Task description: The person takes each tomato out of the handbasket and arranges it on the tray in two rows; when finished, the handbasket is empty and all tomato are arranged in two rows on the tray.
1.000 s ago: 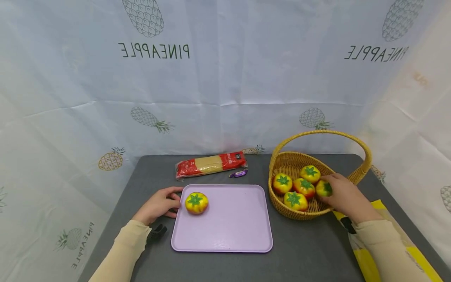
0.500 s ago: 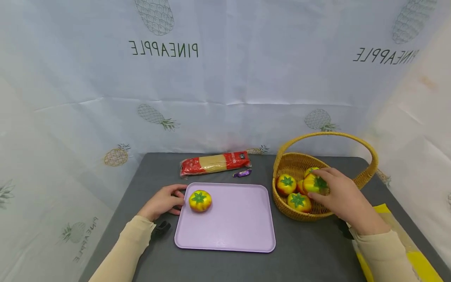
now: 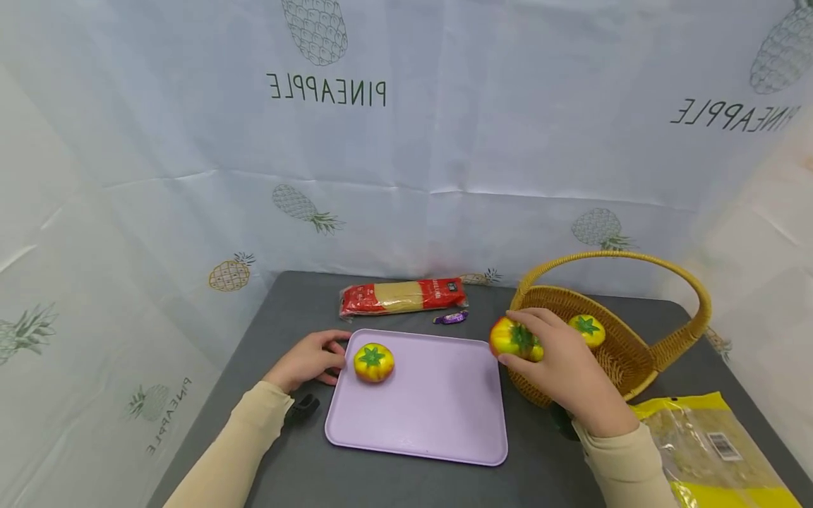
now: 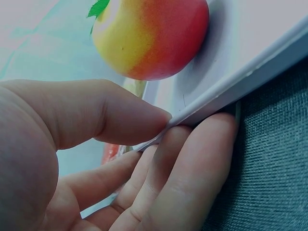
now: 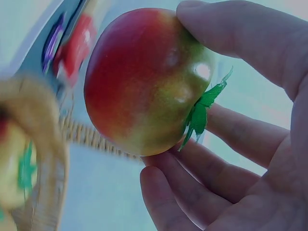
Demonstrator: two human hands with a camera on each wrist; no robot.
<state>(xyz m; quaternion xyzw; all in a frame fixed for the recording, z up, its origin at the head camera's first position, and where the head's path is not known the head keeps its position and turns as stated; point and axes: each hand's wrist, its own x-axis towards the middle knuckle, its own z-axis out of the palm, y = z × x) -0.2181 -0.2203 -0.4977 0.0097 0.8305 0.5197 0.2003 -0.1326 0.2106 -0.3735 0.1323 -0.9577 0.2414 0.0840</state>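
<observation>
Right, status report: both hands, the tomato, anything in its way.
Left hand pinches tray edge. Right hand grips tomato, lifted above basket rim. One tomato on tray; rest of tray bare.

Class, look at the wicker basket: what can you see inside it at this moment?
Inside the wicker basket one tomato shows near the back. The right hand, holding another tomato above the basket's left rim, covers the front part, so anything there is hidden.

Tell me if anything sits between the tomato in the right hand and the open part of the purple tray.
Nothing visible does. The right hand holds the tomato just past the tray edge; another tomato sits far left.
</observation>
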